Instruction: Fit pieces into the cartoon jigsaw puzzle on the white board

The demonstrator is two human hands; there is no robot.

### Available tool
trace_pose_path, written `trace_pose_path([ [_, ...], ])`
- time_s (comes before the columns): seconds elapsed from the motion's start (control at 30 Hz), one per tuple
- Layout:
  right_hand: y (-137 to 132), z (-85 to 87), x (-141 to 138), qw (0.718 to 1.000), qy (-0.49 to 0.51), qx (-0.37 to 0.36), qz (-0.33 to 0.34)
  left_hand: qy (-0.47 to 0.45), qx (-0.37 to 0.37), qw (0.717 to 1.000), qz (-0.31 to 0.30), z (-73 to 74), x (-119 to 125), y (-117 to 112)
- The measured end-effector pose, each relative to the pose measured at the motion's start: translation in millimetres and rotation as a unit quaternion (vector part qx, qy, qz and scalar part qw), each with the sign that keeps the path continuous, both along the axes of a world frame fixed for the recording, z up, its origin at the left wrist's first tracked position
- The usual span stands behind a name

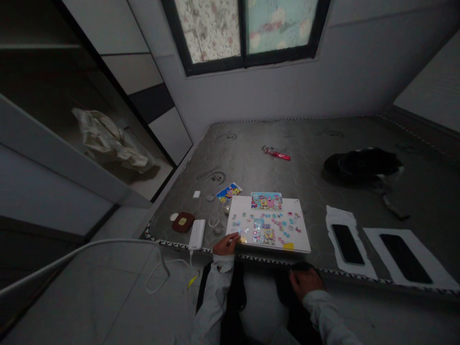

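Observation:
My left hand rests at the near left corner of a white board on the grey mattress, fingers pinched together on something I cannot make out. Several loose jigsaw pieces lie scattered on the board around a partly joined cartoon patch. A cartoon reference picture lies at the board's far edge. My right hand hangs below the mattress edge over a dark lap, fingers curled; nothing shows in it.
A white power bank with cable, a brown round case and a small cartoon card lie left of the board. Two dark phones rest on white sheets at right. A black cap and red wrapper lie farther back.

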State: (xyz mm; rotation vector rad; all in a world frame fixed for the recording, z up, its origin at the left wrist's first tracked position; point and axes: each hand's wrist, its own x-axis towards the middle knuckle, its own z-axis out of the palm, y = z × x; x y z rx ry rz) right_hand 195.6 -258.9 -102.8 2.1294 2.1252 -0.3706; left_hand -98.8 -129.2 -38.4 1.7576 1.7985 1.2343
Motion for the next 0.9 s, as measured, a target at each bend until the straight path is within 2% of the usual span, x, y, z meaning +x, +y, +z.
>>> trace_pose_path([
  [0.2, -0.7, -0.9, 0.1, 1.000, 0.002, 0.006, -0.003, -0.018, -0.019, 1.000, 0.005, -1.1, 0.0, 1.4],
  [0.57, -1.5, -2.5, 0.5, 1.000, 0.003, 0.012, 0.000, 0.002, -0.029, 0.999, 0.035, -5.5, 1.8, 1.9],
  [0.9, -0.8, -2.5, 2.2, 1.000, 0.010, 0.013, 0.005, 0.014, -0.027, 0.999, 0.014, -2.2, -0.2, 2.6],
])
